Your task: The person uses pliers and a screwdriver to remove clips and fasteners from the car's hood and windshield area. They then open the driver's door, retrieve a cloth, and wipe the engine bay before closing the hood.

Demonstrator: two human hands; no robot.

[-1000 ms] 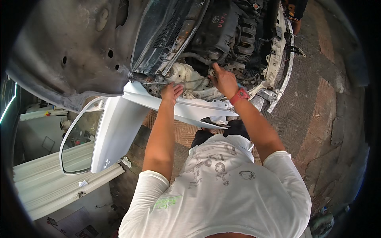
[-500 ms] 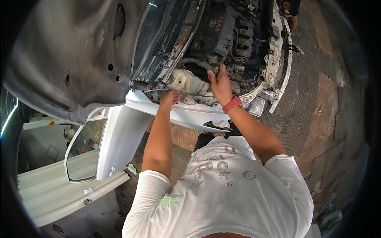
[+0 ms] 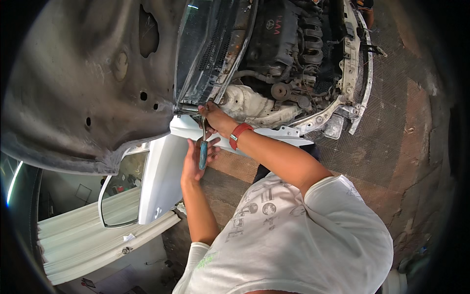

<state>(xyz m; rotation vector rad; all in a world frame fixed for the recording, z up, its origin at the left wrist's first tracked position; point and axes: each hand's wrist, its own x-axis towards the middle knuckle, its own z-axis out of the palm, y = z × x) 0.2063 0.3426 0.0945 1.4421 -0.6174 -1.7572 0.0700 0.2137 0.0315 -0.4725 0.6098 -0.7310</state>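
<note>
A socket ratchet (image 3: 203,156) with a teal handle hangs down beside the fender's rear corner, its metal socket end pointing left at the hood hinge area. My right hand (image 3: 215,119), with a red watch (image 3: 238,135) on the wrist, is closed around the ratchet's head. Below it, my left hand (image 3: 195,159) has its fingers spread, palm behind the teal handle; whether it touches the handle I cannot tell. The raised hood (image 3: 93,83) fills the upper left, and its lower corner lies close to the socket. The white fender (image 3: 183,128) runs under my hands.
The engine bay (image 3: 281,54) lies to the upper right, with a pale front frame (image 3: 350,73) at its edge. A white door (image 3: 161,171) stands open at the left. A cream panel (image 3: 98,240) lies lower left. Matting (image 3: 372,122) covers the floor at right.
My right hand has moved left from the engine bay to the hinge and now holds the ratchet. My left hand has dropped and opened beside the handle. The view has shifted slightly.
</note>
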